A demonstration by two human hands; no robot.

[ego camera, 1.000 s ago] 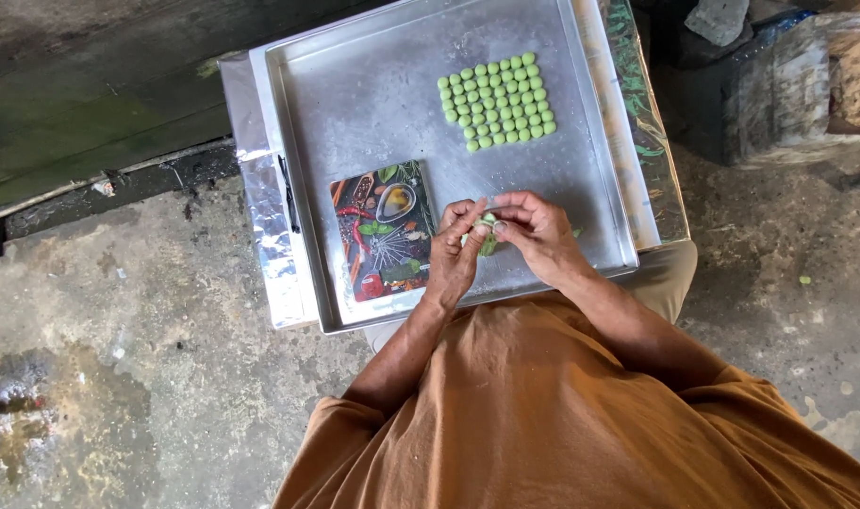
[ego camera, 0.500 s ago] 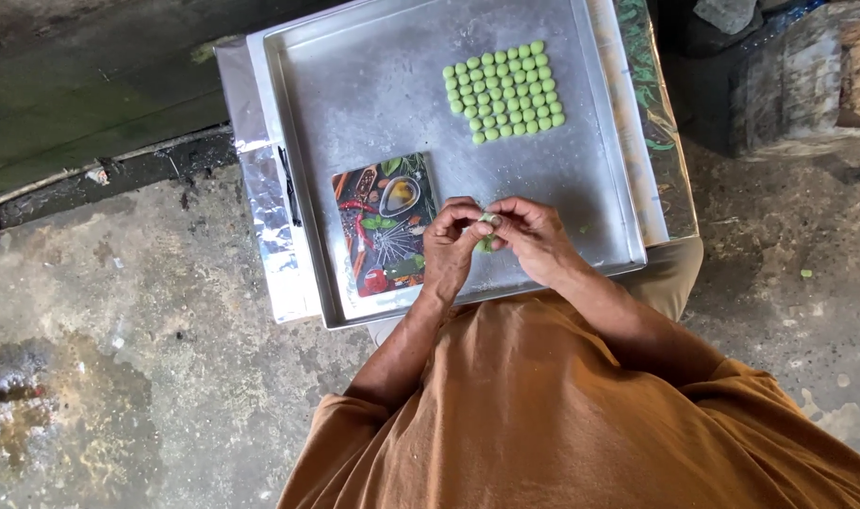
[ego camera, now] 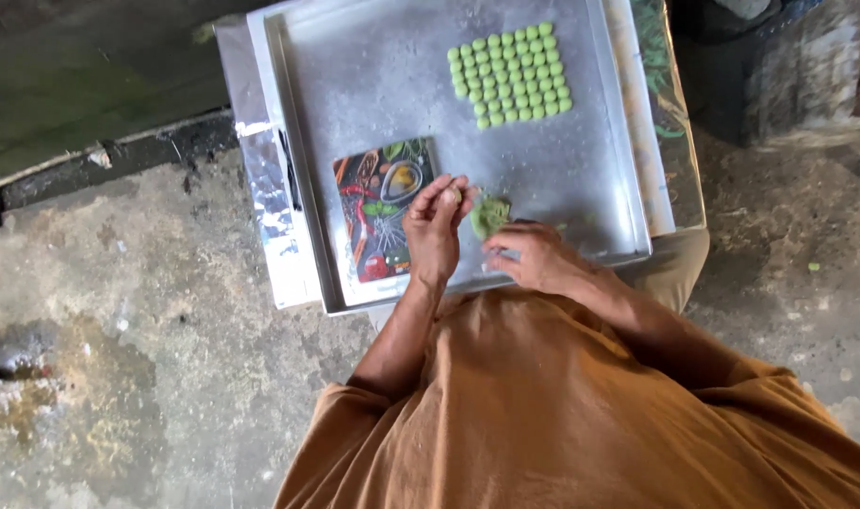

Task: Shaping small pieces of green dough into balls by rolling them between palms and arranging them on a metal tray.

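Left hand: the left hand [ego camera: 437,231] is raised over the near part of the tray, its fingers [ego camera: 452,193] pinched narrow around a small green bit of dough [ego camera: 458,196] at the fingertips.
Right hand: the right hand [ego camera: 536,256] lies just right of the left one, fingers loosely curled, touching a larger lump of green dough [ego camera: 489,215]; whether it grips the lump or only steadies it cannot be told.
Dough lump: it sits between the two hands, on or just above the tray floor near the front edge.
Tray: a wide, shallow square metal tray [ego camera: 373,85], dull grey, resting across the person's lap above the concrete floor [ego camera: 119,358].
Green balls: small round green dough balls [ego camera: 511,73] stand in neat rows, forming a block at the far right part of the tray, well apart from the hands.
Board: a small rectangular board printed with colourful vegetables and spices [ego camera: 381,215] lies in the tray's near left corner, just beside the left hand.
Clothing: an orange-brown shirt [ego camera: 562,415] fills the lower view.
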